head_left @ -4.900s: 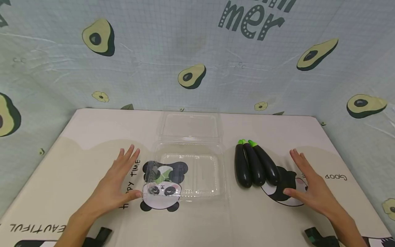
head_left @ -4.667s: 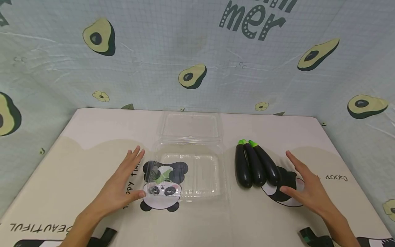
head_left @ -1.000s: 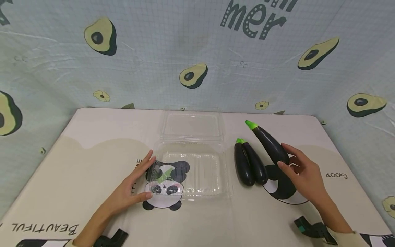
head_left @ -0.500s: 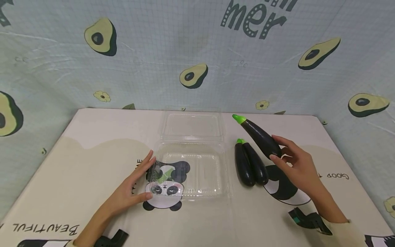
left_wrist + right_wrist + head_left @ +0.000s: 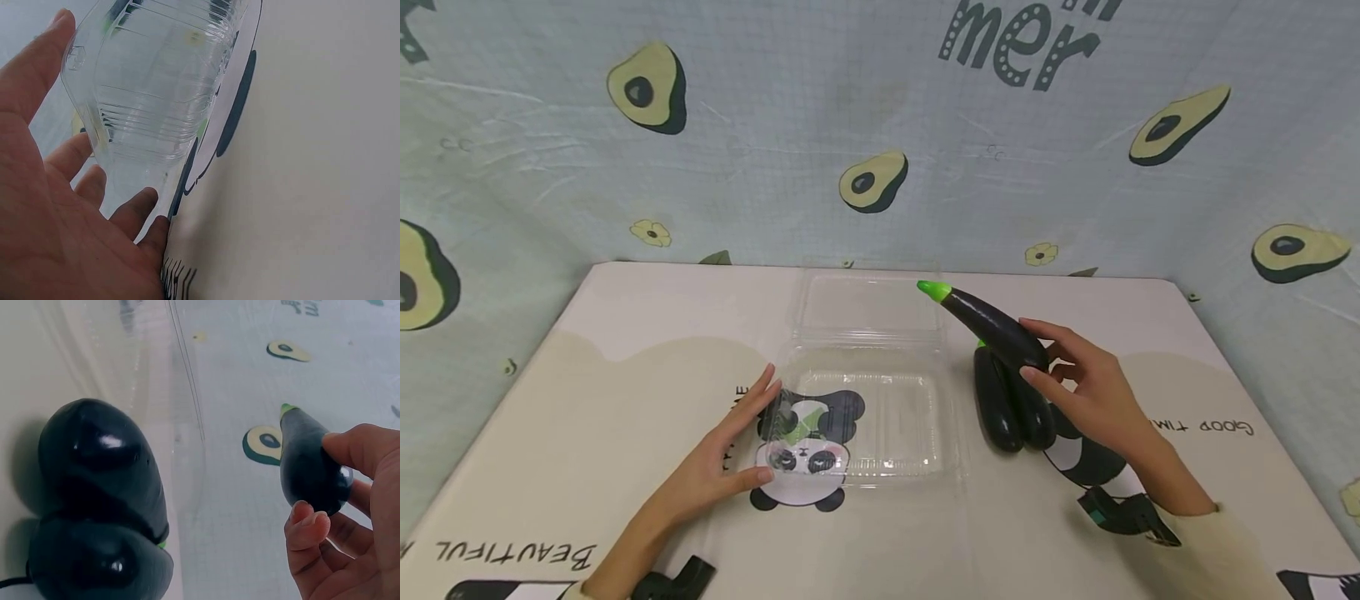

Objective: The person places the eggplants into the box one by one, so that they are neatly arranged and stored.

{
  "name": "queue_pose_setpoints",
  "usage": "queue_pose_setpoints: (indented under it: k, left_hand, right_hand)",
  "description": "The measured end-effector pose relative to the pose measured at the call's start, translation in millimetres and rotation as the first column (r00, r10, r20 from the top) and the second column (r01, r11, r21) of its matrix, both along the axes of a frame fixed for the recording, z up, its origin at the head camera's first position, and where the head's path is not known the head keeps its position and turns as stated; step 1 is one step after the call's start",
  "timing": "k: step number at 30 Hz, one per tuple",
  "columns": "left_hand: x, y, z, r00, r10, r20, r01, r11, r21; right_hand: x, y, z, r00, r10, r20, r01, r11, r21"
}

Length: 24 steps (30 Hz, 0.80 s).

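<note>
My right hand [image 5: 1086,387] pinches the thick end of a dark eggplant [image 5: 992,323], raised over two more eggplants. Its green stem end points to the far left, above the hinge side of the container. The other eggplants [image 5: 100,469] lie side by side on the table, right of a clear plastic clamshell container [image 5: 887,475]. That container stands with its lid [image 5: 868,304] folded back. At its left side rests my left hand [image 5: 718,467], fingers fairly straight; in the left wrist view the thumb and fingertips are along the container's rim [image 5: 94,119].
A pale tablecloth [image 5: 625,400] with panda prints and lettering covers the table. Behind and at both sides hangs a sheet [image 5: 760,167] with avocado prints. Black wrist mounts [image 5: 1123,512] sit on both wrists.
My right hand has picked one eggplant up from the group of three and carried it leftward over the other two. Earlier, my left hand moved right to the container's side, where it stays.
</note>
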State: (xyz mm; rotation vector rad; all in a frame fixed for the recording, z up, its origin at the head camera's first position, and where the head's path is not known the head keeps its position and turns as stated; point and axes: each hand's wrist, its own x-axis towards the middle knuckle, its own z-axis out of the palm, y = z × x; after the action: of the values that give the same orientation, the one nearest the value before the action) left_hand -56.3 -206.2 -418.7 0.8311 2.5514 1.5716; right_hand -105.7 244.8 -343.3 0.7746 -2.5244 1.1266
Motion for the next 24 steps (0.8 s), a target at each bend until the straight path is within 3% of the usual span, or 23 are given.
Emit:
queue_pose_setpoints:
  k: [14,24]
  left_hand:
    - [-0.3,1,3.5,1.0,-0.009,0.017,0.008,1.0,0.014]
    - [-0.8,1,3.4,1.0,-0.002,0.017,0.002,1.0,0.001]
  right_hand:
    - [-14.2,-29,6.8,0.988,0.148,0.037,-0.146,0.988,-0.044]
    - [-20.8,-49,-0.8,0.981,0.18,0.072,-0.18,0.984,-0.015]
